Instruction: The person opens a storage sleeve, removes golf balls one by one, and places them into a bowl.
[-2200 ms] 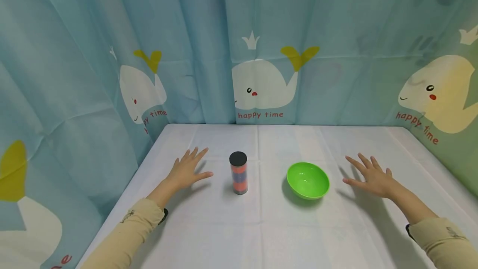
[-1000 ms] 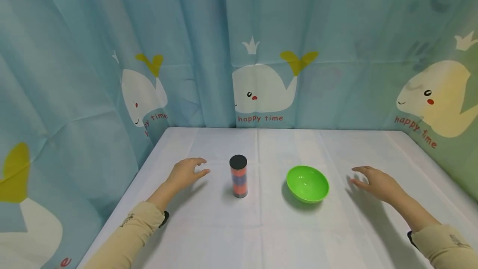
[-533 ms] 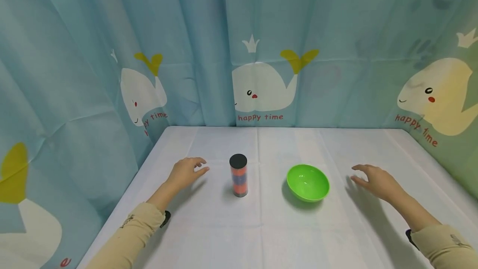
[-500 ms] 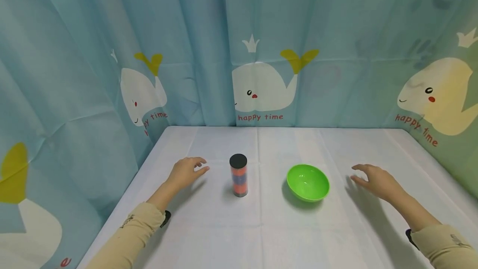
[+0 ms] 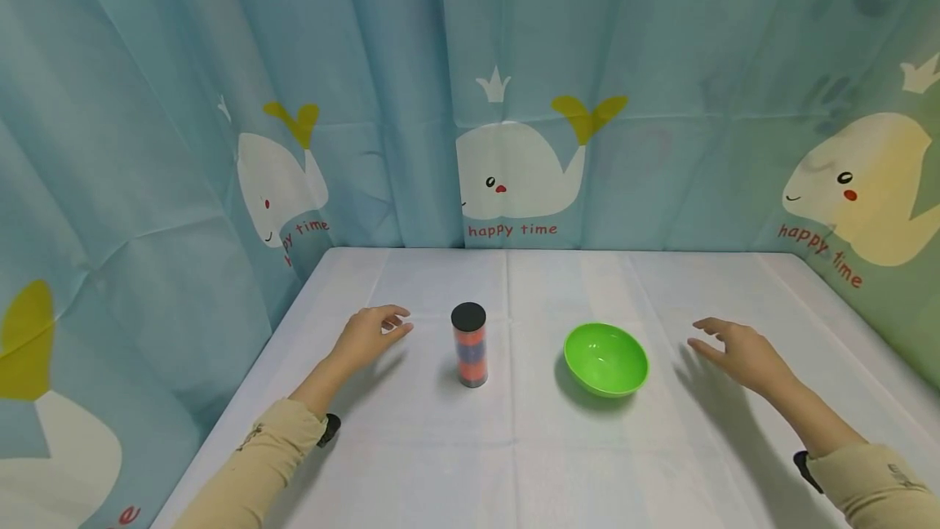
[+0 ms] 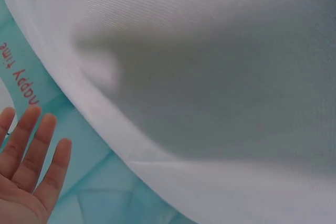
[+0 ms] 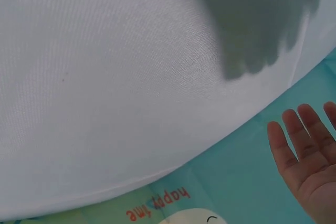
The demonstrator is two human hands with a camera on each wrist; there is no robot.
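Two hands hover over a white-covered bench (image 5: 514, 447), neither holding anything. The left hand (image 5: 365, 338) sits just left of an upright tube (image 5: 469, 344) with a black cap and red and blue bands showing through its wall; its fingers (image 5: 392, 322) are loosely bent, released, and apart from the tube. The right hand (image 5: 738, 349) is to the right of a green bowl (image 5: 605, 357), fingers relaxed and spread, not touching the bowl. Tube and bowl stand side by side near the middle of the bench, well apart from each other.

Behind them hangs a blue curtain (image 5: 184, 64) printed with white whales, and the red words "happy time" can be read under the middle whale. The tube carries no writing I can make out.

Each wrist view shows only bare white cloth, a strip of curtain and straight fingertips: the left one (image 6: 31, 150) catches part of the lettering sideways, the right one (image 7: 307, 145) shows it upside down. Neither shows tube or bowl.
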